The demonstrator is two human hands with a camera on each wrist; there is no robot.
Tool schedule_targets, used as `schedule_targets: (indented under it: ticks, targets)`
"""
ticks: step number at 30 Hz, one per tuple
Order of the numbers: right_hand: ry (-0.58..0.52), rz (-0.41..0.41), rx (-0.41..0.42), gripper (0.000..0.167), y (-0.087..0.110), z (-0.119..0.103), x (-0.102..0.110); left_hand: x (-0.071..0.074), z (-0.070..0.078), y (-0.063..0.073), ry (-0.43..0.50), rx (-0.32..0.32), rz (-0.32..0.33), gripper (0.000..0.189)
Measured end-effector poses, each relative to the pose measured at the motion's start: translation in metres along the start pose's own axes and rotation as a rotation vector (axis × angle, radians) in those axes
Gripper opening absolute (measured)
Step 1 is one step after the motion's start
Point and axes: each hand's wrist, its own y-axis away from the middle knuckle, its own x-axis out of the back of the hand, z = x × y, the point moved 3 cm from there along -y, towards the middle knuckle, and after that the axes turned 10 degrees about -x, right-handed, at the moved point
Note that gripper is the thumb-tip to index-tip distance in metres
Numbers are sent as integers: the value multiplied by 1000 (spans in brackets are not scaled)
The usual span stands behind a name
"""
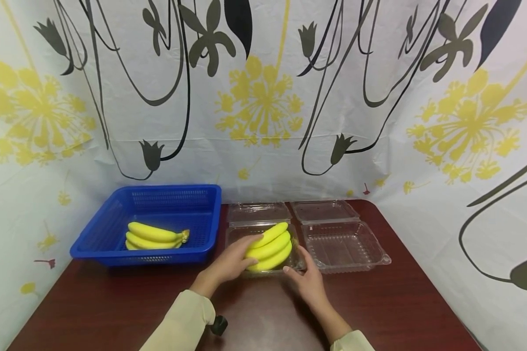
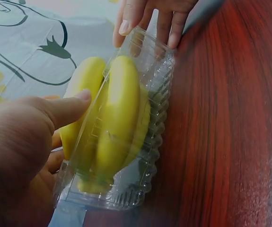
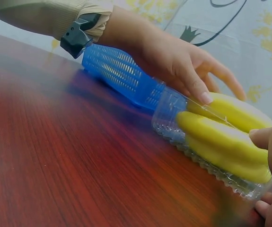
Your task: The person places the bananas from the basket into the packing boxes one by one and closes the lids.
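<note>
In the head view a bunch of yellow bananas (image 1: pixel 269 248) lies in a clear plastic clamshell box (image 1: pixel 237 236). Its lid (image 1: pixel 259 212) is folded back toward the wall. My left hand (image 1: pixel 228 261) holds the bunch from its left side, thumb near the front and fingers over the back; the left wrist view shows that thumb on the bananas (image 2: pixel 119 113). At the box's right end, my right hand (image 1: pixel 308 280) grips the front right corner, thumb at the front rim and fingers along the side. Those fingers are partly hidden behind the plastic in the left wrist view.
A blue plastic basket (image 1: pixel 147 258) stands to the left with another banana bunch (image 1: pixel 155 236) in it. Right of the box lies a second open clamshell box (image 1: pixel 344 243). The dark red table (image 1: pixel 377 302) meets a patterned cloth wall (image 1: pixel 263 170) behind.
</note>
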Motion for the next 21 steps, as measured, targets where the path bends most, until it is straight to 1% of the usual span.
schedule_targets:
  ticks: [2,5,9,13,15,18,21]
  targets:
    - [1,-5,0,71,0,0,-1,1,-1,2,-16,6,21,58]
    - [20,-5,-6,71,-1,0,-1,3,-3,5,-43,19,78,54]
    - [45,-11,-17,72,0,-3,2,4,-7,14,-53,65,177,53]
    - [24,-29,-51,73,0,-4,3,0,-17,26,-28,123,276,55]
    - [-11,-47,-71,73,-1,-4,5,-3,-24,32,8,148,327,58]
    - [-94,-90,-102,74,-3,-8,7,-7,-31,39,100,165,394,63]
    - [-216,-164,-146,74,-5,-14,8,-8,-38,46,249,169,450,67]
